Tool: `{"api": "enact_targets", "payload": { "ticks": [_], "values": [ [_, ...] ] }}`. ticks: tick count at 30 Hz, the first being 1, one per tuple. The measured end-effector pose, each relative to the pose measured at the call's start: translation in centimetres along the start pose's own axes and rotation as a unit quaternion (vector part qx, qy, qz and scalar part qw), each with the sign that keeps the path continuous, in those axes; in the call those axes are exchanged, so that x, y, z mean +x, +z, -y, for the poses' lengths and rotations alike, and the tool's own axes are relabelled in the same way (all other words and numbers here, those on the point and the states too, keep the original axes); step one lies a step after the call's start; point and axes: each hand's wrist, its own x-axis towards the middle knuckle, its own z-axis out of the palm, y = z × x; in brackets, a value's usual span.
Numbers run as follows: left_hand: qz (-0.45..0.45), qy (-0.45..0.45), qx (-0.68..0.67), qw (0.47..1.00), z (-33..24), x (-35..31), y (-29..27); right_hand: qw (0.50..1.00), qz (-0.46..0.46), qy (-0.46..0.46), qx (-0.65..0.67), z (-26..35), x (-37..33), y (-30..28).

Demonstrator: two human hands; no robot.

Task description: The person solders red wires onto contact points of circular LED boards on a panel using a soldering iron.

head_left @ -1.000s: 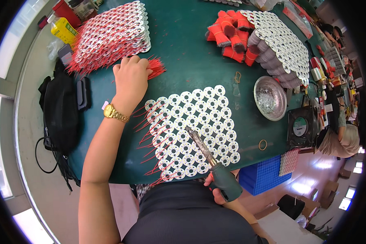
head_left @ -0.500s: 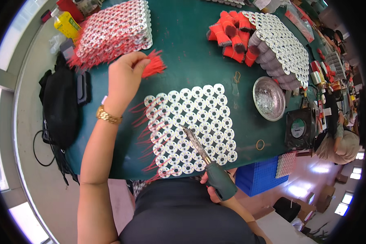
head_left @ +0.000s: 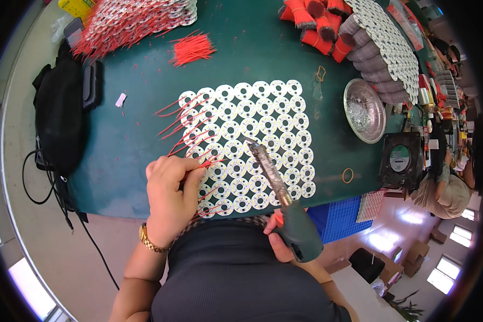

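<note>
A panel of round white circuit boards (head_left: 247, 108) lies on the green table in front of me, with thin red wires (head_left: 169, 127) sticking out past its left side. My left hand (head_left: 173, 188), a gold watch at its wrist, pinches red wire between thumb and fingertips over the panel's left edge. My right hand (head_left: 278, 239) grips the dark green handle of a soldering iron (head_left: 294, 228). Its sooty metal tip points up and left above the middle of the panel. Beyond the panel a loose pile of cut red wires (head_left: 192, 49) rests on the table.
Stacked panels with red wires (head_left: 139, 21) stand far left, bare panels (head_left: 386, 43) far right beside red wire bundles (head_left: 317, 27). A metal bowl (head_left: 365, 111) and a black fan-like unit (head_left: 399, 161) sit at right. A black bag (head_left: 61, 118) lies left.
My left hand has left the pile of red wires and come down to the panel's left edge, pinching wire. The iron stays in my right hand over the panel. The view has shifted.
</note>
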Motion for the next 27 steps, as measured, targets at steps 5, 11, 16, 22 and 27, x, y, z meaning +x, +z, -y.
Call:
{"api": "enact_targets", "payload": {
  "ticks": [5, 11, 16, 22, 27],
  "values": [
    [-0.01, -0.012, 0.052, 0.999, 0.2, -1.2, 0.3, 0.999, 0.005, 0.043, -0.014, 0.3, -1.0, 0.0],
    [-0.019, -0.009, 0.03, 0.999, 0.6, -1.4, 0.3, 0.998, 0.036, 0.041, -0.011, -0.1, -2.3, -0.5],
    [-0.015, -0.021, 0.031, 0.999, 0.5, -1.3, 0.4, 0.987, 0.083, -0.011, -0.138, 1.0, -1.6, -0.9],
    [-0.032, -0.022, 0.033, 0.999, 0.6, -1.3, 0.9, 0.976, 0.073, 0.076, -0.189, 1.5, -1.5, -0.4],
    [-0.046, -0.005, 0.039, 0.998, 0.7, -1.4, 1.0, 0.984, 0.094, 0.04, -0.144, 1.0, -1.9, -0.6]
  ]
}}
